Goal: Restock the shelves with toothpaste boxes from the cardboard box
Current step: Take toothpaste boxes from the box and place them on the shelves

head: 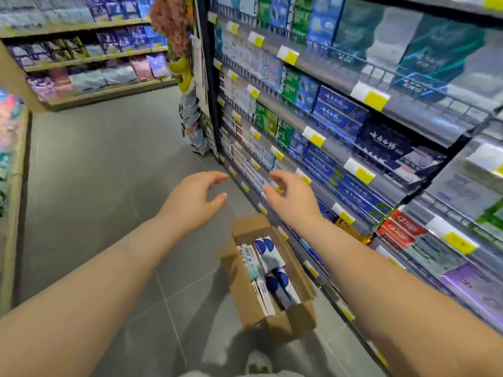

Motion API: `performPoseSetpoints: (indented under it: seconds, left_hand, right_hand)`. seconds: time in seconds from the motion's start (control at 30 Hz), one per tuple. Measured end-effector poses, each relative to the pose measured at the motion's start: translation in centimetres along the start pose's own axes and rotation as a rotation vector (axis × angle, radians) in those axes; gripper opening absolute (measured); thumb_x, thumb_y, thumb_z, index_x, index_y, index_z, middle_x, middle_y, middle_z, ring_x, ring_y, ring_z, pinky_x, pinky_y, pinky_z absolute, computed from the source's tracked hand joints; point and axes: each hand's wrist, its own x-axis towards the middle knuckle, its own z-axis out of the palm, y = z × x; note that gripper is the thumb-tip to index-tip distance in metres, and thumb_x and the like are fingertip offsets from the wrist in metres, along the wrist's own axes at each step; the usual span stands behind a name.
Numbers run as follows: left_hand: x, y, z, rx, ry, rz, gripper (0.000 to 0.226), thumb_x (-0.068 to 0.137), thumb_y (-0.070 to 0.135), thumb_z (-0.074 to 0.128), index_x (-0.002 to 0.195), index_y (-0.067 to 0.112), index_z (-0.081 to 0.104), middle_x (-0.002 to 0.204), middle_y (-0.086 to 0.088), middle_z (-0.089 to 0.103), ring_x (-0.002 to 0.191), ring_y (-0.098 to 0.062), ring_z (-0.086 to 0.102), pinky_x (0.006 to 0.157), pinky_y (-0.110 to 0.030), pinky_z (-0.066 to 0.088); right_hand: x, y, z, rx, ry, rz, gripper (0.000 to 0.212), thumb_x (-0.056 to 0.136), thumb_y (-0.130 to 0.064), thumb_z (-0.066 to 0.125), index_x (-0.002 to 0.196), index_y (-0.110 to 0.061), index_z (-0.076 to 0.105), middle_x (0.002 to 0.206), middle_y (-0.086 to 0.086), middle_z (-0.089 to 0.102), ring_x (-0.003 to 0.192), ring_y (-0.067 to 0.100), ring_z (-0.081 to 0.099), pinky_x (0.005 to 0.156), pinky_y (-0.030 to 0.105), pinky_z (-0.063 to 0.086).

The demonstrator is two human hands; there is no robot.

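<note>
An open cardboard box (296,314) stands on the grey floor beside the shelf unit, holding several toothpaste boxes (268,255), white with blue and green print. My left hand (194,198) hovers above and beyond the box with fingers loosely curved, holding nothing. My right hand (290,195) floats at the same height, close to the shelf edge, fingers spread and bent, also without anything in it. The shelves (334,148) on the right carry rows of blue, green, white and red toothpaste boxes behind yellow price tags.
Grey tiled floor (103,170) stretches ahead down the aisle. Another shelf unit (89,59) with packaged goods closes the far end. A low display edge (16,186) runs along the left. Hanging goods (187,110) sit at the shelf's end. My shoe (258,363) is below the box.
</note>
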Motion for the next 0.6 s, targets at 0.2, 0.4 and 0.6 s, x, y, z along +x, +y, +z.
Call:
performPoseSetpoints:
  seconds: [0.2,0.4,0.6]
  left_hand:
    - [11.1,-3.4,2.6,-0.013,-0.127,0.097,0.041,0.088,0.028,0.059,0.129,0.026,0.053,0.122,0.003,0.061,0.106,-0.014,0.056,0.090,-0.026,0.039]
    - [24.7,-6.2,8.0,-0.067,-0.327,0.274,0.042,0.089,0.028,0.059,0.130,0.026,0.052,0.122,0.004,0.059,0.101,-0.007,0.052,0.088,-0.024,0.041]
    - [34.8,-6.3,14.1,-0.052,-0.605,0.497,0.040,0.089,0.028,0.060,0.128,0.028,0.054,0.121,0.007,0.060,0.110,-0.015,0.056,0.089,-0.027,0.041]
  right_hand:
    - [8.2,2.6,0.6,-0.024,0.035,0.137,0.042,0.092,-0.037,0.054,0.131,-0.020,0.051,0.123,-0.001,0.058,0.113,0.017,0.053,0.095,0.035,0.045]
    - [16.1,7.2,3.0,-0.003,0.205,0.375,0.043,0.091,-0.038,0.056,0.130,-0.019,0.052,0.127,0.000,0.057,0.115,0.018,0.053,0.092,0.029,0.042]
    - [20.0,9.9,5.2,0.037,0.400,0.672,0.042,0.091,-0.035,0.056,0.129,-0.017,0.053,0.127,0.003,0.058,0.116,0.020,0.053,0.095,0.032,0.042]
